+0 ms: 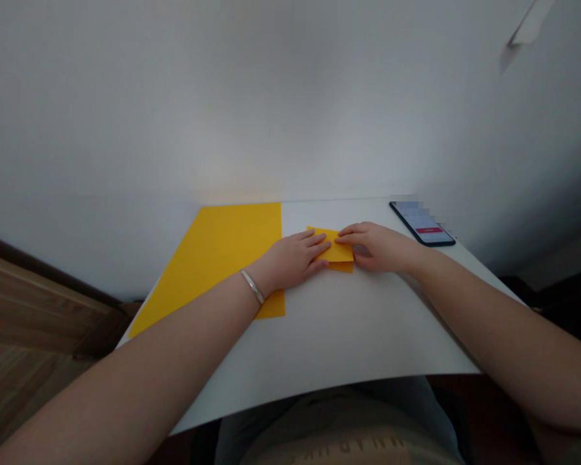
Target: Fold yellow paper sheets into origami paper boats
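A small folded piece of yellow paper (339, 254) lies on the white table, its lower layer showing beneath the upper one along the near edge. My left hand (297, 258), with a silver bangle at the wrist, rests flat across the paper's left part, fingers stretched out. At the right edge, my right hand (372, 247) holds the paper, fingertips on top and the thumb lower by the side. Part of the thumb's contact is hidden. Under my left wrist is a large yellow sheet (232, 242), partly covered by my forearm.
A phone (423, 225) with a lit screen lies at the table's back right. The white table (339, 342) stands against a pale wall (290, 116). Wooden furniture (39, 316) is at the left, below table height. My lap is beneath the near edge.
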`<action>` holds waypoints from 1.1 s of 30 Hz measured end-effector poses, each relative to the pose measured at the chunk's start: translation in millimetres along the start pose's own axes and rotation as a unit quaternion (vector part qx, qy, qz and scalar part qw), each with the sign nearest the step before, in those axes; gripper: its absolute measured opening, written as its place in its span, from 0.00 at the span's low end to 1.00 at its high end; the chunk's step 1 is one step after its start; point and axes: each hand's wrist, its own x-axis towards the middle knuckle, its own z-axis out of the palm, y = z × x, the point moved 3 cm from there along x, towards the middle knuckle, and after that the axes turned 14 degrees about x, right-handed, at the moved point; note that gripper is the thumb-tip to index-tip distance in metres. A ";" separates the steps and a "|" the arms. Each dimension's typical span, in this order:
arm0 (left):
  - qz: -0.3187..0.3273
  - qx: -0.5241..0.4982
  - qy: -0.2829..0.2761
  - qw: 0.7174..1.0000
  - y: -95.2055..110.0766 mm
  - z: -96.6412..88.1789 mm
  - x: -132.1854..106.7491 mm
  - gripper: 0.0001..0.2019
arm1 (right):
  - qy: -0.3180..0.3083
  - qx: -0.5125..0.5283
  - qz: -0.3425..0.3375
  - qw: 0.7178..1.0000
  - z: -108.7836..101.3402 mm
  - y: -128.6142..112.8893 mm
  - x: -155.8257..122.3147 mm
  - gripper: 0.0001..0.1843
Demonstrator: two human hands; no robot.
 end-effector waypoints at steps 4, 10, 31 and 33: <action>0.001 -0.001 0.001 1.000 1.3 -1.7 0.5 0.21 | -0.005 -0.014 -0.003 1.000 -3.7 -3.3 -0.6 0.21; -0.006 -0.021 -0.005 1.000 2.4 -7.5 0.2 0.18 | -0.018 -0.028 -0.026 0.999 -8.1 -10.5 0.1 0.16; -0.014 -0.083 0.010 0.996 4.0 -10.3 2.7 0.17 | -0.039 -0.065 0.024 0.997 -8.7 -24.4 3.8 0.11; -0.029 -0.043 0.026 0.998 1.8 -13.3 3.2 0.14 | -0.037 -0.071 0.035 0.996 -10.3 -24.3 3.8 0.11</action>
